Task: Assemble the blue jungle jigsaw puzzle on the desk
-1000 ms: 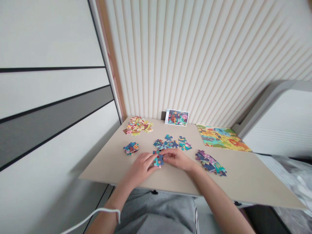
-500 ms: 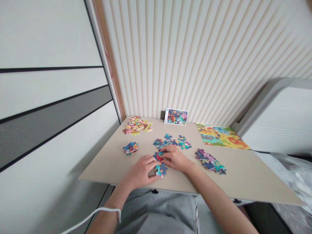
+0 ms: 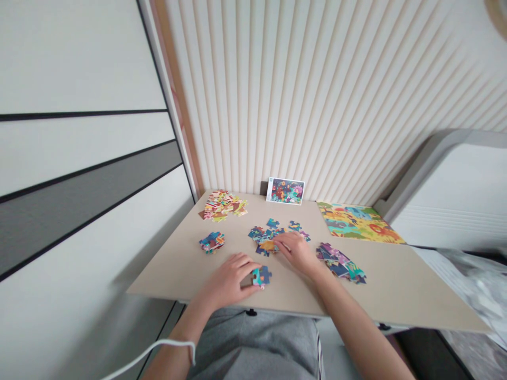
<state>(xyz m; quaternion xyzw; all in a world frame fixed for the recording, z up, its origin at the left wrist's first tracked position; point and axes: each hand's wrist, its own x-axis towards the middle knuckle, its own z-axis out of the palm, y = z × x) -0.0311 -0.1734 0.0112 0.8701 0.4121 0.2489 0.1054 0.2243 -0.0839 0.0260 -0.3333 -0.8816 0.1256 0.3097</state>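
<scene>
My left hand [image 3: 233, 275] rests on the table near its front edge. Its thumb and index finger grip the left side of a small teal and dark blue cluster of puzzle pieces [image 3: 262, 276]. Farther out, the fingers of my right hand [image 3: 295, 247] are closed on an orange-yellow puzzle piece [image 3: 268, 245] at the near side of a loose pile of blue puzzle pieces [image 3: 258, 233]. Part of that pile is hidden behind the right hand.
A picture card [image 3: 285, 191] leans at the back wall. Pink and yellow pieces [image 3: 222, 205] lie back left, a small pile [image 3: 212, 242] left, purple and teal pieces [image 3: 341, 262] right. A finished animal puzzle [image 3: 358, 221] lies back right. A white cable [image 3: 158, 343] crosses my left wrist.
My right hand has moved away from the cluster, up and right to the pile. The red and blue piece under its fingers is no longer visible; an orange-yellow one shows there. The left hand stays put.
</scene>
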